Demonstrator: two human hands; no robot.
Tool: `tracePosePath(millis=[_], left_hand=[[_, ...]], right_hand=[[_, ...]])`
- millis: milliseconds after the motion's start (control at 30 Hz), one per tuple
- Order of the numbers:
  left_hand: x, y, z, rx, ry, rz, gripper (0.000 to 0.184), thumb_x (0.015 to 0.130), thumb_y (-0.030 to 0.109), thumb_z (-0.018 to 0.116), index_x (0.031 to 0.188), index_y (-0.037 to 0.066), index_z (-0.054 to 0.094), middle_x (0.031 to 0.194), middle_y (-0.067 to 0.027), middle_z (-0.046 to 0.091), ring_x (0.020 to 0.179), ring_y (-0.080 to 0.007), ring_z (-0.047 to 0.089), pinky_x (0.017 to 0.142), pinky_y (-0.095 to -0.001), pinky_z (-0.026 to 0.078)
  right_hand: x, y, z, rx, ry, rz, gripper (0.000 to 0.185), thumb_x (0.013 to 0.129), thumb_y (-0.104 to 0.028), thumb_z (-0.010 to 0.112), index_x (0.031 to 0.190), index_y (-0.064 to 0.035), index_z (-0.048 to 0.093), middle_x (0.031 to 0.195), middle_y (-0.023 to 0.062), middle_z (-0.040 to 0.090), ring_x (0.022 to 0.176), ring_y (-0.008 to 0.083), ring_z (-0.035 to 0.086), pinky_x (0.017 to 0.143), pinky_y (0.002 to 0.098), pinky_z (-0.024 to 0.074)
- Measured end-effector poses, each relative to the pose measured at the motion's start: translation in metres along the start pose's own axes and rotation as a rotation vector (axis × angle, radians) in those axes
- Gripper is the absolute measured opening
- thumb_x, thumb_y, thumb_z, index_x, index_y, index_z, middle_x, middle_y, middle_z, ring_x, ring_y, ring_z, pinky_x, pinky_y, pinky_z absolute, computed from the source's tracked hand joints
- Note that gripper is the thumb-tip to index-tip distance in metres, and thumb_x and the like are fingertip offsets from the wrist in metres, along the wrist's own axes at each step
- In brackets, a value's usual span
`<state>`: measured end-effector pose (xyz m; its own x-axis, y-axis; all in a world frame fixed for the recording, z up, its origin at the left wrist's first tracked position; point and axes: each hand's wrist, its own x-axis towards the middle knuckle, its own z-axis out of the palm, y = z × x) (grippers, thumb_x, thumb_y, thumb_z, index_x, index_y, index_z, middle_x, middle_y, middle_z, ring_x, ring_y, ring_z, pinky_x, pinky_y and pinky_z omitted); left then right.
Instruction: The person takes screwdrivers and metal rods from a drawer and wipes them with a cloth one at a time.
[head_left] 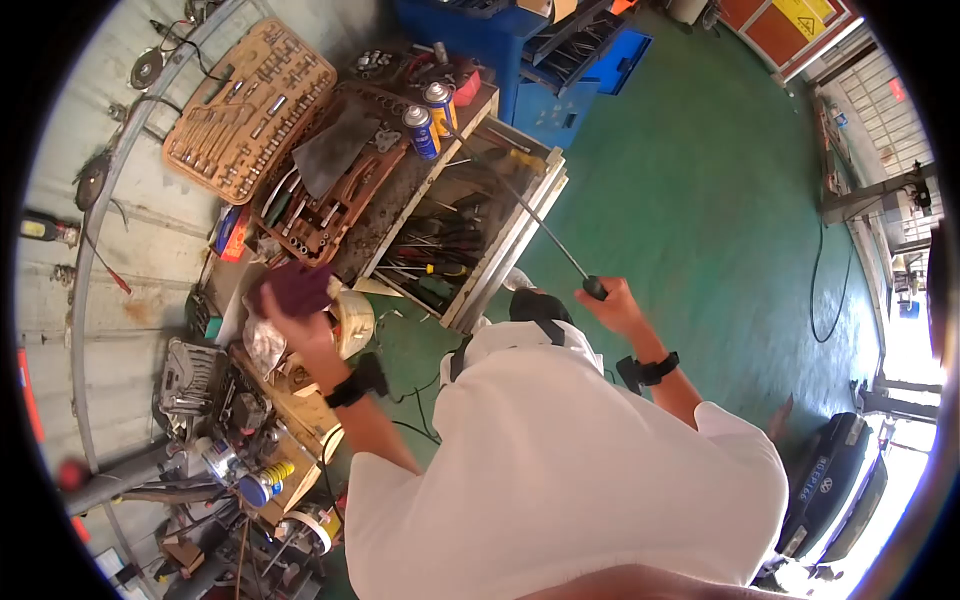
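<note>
My right hand is closed around the dark handle of a long screwdriver. Its thin metal shaft slants up and left over an open drawer, toward two spray cans. The exact form of its tip is hard to make out. At the left, my left hand grips a maroon rag beside the bench; the cloth hides part of the fingers. Loose screwdrivers and other hand tools lie in the drawer, one with a yellow and black handle.
Blue and yellow spray cans stand on the bench near a brown socket-set case. Another open tool case leans against the wall. A blue tool cabinet stands behind. Cluttered parts fill the lower left; a dark car is lower right.
</note>
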<state>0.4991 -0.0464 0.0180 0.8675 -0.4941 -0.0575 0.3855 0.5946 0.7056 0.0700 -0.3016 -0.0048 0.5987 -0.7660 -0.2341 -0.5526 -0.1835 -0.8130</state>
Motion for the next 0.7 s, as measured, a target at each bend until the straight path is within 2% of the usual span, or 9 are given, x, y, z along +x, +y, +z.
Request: tracePosePath(millis=[67, 133, 200, 233, 300, 367, 433, 633, 700], left_hand=[[0.007, -0.043, 0.025, -0.126, 0.147, -0.007, 0.044, 0.095, 0.033, 0.057, 0.124, 0.000, 0.057, 0.119, -0.0164, 0.064, 0.109, -0.0324, 0.063, 0.097, -0.0479, 0.050], [-0.007, -0.075, 0.064, -0.286, -0.110, -0.153, 0.042, 0.096, 0.025, 0.056, 0.132, 0.003, 0.050, 0.130, -0.0143, 0.058, 0.119, -0.0297, 0.056, 0.107, -0.0481, 0.042], [-0.030, -0.100, 0.099, -0.319, -0.180, -0.243, 0.041, 0.096, 0.020, 0.058, 0.133, 0.007, 0.049, 0.129, -0.0112, 0.057, 0.122, -0.0260, 0.054, 0.110, -0.0450, 0.038], [-0.043, -0.106, 0.115, -0.314, -0.264, -0.290, 0.041, 0.095, 0.018, 0.059, 0.133, 0.008, 0.049, 0.129, -0.0097, 0.057, 0.121, -0.0250, 0.054, 0.109, -0.0440, 0.039], [-0.058, -0.128, 0.131, -0.247, -0.297, -0.361, 0.042, 0.093, 0.014, 0.062, 0.133, 0.008, 0.049, 0.128, -0.0077, 0.058, 0.120, -0.0241, 0.054, 0.108, -0.0438, 0.040], [-0.074, -0.141, 0.148, -0.208, -0.334, -0.425, 0.046, 0.090, 0.007, 0.065, 0.133, 0.009, 0.048, 0.125, -0.0072, 0.058, 0.115, -0.0225, 0.057, 0.102, -0.0432, 0.046], [-0.087, -0.153, 0.153, -0.235, -0.296, -0.607, 0.050, 0.088, 0.002, 0.065, 0.133, 0.008, 0.044, 0.121, -0.0091, 0.059, 0.110, -0.0231, 0.060, 0.093, -0.0407, 0.051], [-0.087, -0.162, 0.137, -0.144, -0.304, -0.614, 0.041, 0.088, 0.004, 0.067, 0.125, 0.009, 0.051, 0.112, -0.0061, 0.062, 0.100, -0.0215, 0.063, 0.089, -0.0381, 0.053], [-0.072, -0.155, 0.129, -0.200, -0.154, -0.512, 0.031, 0.088, 0.008, 0.066, 0.117, 0.010, 0.056, 0.106, -0.0048, 0.064, 0.096, -0.0222, 0.064, 0.089, -0.0388, 0.053]], right_hand=[[0.000, -0.014, 0.008, -0.028, 0.034, -0.022, 0.033, 0.085, -0.025, 0.070, 0.070, 0.0011, 0.055, 0.054, 0.0062, 0.044, 0.052, 0.0138, 0.037, 0.048, 0.0356, 0.0365], [0.001, -0.021, 0.013, -0.056, 0.065, -0.045, 0.032, 0.085, -0.024, 0.070, 0.071, 0.0011, 0.056, 0.054, 0.0080, 0.046, 0.051, 0.0159, 0.037, 0.049, 0.0359, 0.0376], [0.003, -0.026, 0.018, -0.137, 0.083, -0.085, 0.028, 0.085, -0.024, 0.070, 0.076, 0.0004, 0.060, 0.057, 0.0133, 0.053, 0.050, 0.0230, 0.043, 0.050, 0.0372, 0.0407], [0.003, -0.028, 0.021, -0.134, 0.085, -0.090, 0.028, 0.085, -0.024, 0.070, 0.076, 0.0004, 0.060, 0.057, 0.0133, 0.053, 0.050, 0.0230, 0.043, 0.050, 0.0372, 0.0407], [-0.001, -0.033, 0.030, -0.157, 0.116, -0.136, 0.026, 0.085, -0.025, 0.070, 0.083, -0.0005, 0.062, 0.063, 0.0162, 0.058, 0.052, 0.0309, 0.052, 0.053, 0.0396, 0.0441], [-0.002, -0.032, 0.039, -0.145, 0.132, -0.181, 0.026, 0.085, -0.025, 0.070, 0.085, -0.0008, 0.061, 0.067, 0.0179, 0.060, 0.057, 0.0349, 0.056, 0.055, 0.0415, 0.0454], [-0.002, -0.035, 0.045, -0.134, 0.149, -0.223, 0.026, 0.085, -0.025, 0.070, 0.088, -0.0010, 0.061, 0.070, 0.0197, 0.062, 0.061, 0.0388, 0.059, 0.057, 0.0433, 0.0466], [0.020, -0.063, 0.057, -0.152, 0.099, -0.490, 0.024, 0.085, -0.021, 0.068, 0.094, -0.0016, 0.058, 0.073, 0.0211, 0.062, 0.069, 0.0426, 0.061, 0.060, 0.0483, 0.0471], [0.025, -0.085, 0.054, -0.215, -0.021, -0.529, 0.024, 0.085, -0.022, 0.066, 0.094, -0.0023, 0.056, 0.073, 0.0204, 0.062, 0.068, 0.0418, 0.061, 0.060, 0.0492, 0.0472]])
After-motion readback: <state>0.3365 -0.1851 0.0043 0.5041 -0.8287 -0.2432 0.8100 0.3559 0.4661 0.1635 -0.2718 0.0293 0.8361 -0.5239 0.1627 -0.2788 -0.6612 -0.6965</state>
